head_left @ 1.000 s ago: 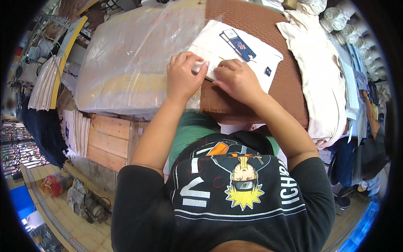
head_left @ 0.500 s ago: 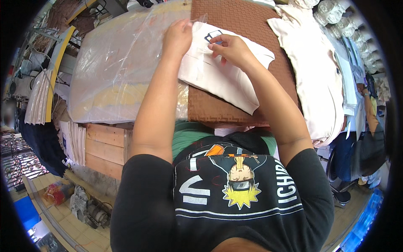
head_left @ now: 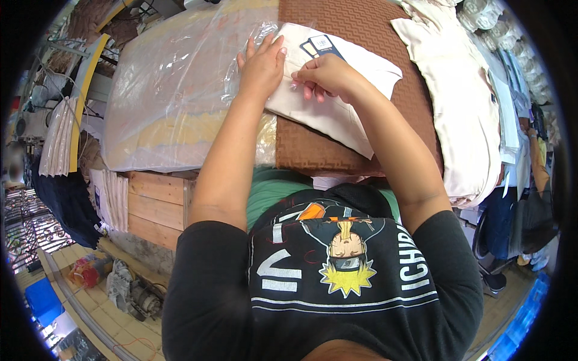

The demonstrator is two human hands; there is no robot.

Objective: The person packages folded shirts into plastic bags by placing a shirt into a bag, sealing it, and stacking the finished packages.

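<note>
A folded cream garment (head_left: 337,120) lies at a slant on the brown patterned cloth. Dark hang tags (head_left: 323,44), one with a white label, rest on its upper part. My left hand (head_left: 263,67) lies flat at the garment's left edge with its fingers spread, next to crinkled clear plastic. Over the middle of the garment, my right hand (head_left: 330,78) pinches a bit of clear plastic film between thumb and forefinger, while its other fingers curl loosely. How far this film reaches over the garment is hard to make out.
Clear plastic sheeting (head_left: 174,90) covers the table's left half; brown cloth (head_left: 313,144) covers the right. More cream garments (head_left: 460,108) are piled at the right edge. Wooden boards (head_left: 155,207) stand below left. At far right, another person's arm (head_left: 536,156) shows.
My left hand has opened out flat at the garment's edge. My right hand has come down off the tags, which now show more fully, and pinches the film lower on the garment.
</note>
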